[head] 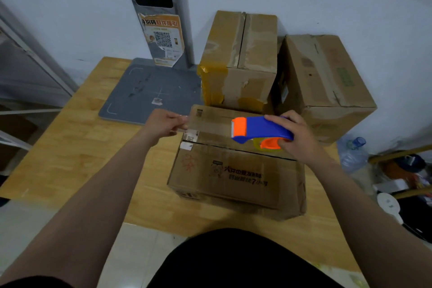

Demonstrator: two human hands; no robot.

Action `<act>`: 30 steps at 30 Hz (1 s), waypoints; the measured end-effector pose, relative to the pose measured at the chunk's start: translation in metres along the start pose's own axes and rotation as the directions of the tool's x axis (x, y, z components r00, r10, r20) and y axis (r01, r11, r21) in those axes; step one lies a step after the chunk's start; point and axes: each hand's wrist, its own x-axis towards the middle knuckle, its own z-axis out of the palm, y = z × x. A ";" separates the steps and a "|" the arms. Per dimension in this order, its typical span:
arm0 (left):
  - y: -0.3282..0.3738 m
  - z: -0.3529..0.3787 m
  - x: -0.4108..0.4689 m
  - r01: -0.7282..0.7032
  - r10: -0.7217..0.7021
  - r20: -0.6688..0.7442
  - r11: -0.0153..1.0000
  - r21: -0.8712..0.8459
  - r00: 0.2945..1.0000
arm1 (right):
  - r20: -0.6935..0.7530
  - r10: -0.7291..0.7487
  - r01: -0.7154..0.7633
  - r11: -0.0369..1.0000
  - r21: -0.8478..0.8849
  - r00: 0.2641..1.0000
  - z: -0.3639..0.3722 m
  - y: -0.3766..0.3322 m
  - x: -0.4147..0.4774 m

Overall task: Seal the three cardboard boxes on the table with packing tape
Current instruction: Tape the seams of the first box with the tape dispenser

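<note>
Landmark: the near box (pixel 236 170), lying nearest the person on the wooden table (pixel 70 147).
Other boxes: the tall box (pixel 240 58) stands just behind it; the third box (pixel 327 84) behind and to its right.
Right hand (pixel 294 138): fingers wrapped around the blue-and-orange tape dispenser (pixel 259 130), above its top seam.
Left hand (pixel 166 124): fingers pinched on the clear tape end (pixel 187 125) at its left edge.
Doing it well: probably anchor the end down the side, keep the strip taut, centre it along the seam, then press flat.

Dim, even indoor light; soft shadows; slight overall blur; wide-angle bending at edges; no glare.
</note>
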 end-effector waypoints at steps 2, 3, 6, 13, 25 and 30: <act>-0.019 -0.022 0.004 0.033 -0.033 -0.021 0.999 0.003 0.999 | -0.008 -0.021 0.020 0.999 -0.048 1.000 0.002 0.004 -0.004; -0.028 -0.029 0.007 0.046 -0.045 -0.017 0.999 0.016 0.999 | -0.006 -0.031 0.030 0.997 -0.064 1.000 0.005 0.003 -0.005; -0.050 -0.036 0.014 0.059 -0.058 -0.029 0.997 0.045 0.998 | -0.005 0.013 -0.014 0.998 -0.062 1.000 0.019 -0.006 -0.002; -0.090 -0.032 0.031 0.106 -0.105 -0.040 0.994 0.037 0.994 | 0.017 -0.001 0.004 0.982 -0.190 1.000 0.051 -0.021 0.005; -0.116 -0.016 0.055 0.138 -0.137 -0.065 0.990 0.011 0.988 | -0.036 -0.040 0.027 0.954 -0.299 0.999 0.073 -0.029 0.003; -0.131 0.002 0.051 0.164 -0.168 -0.103 0.985 -0.051 0.980 | -0.037 -0.019 0.006 0.949 -0.315 0.999 0.077 -0.030 0.004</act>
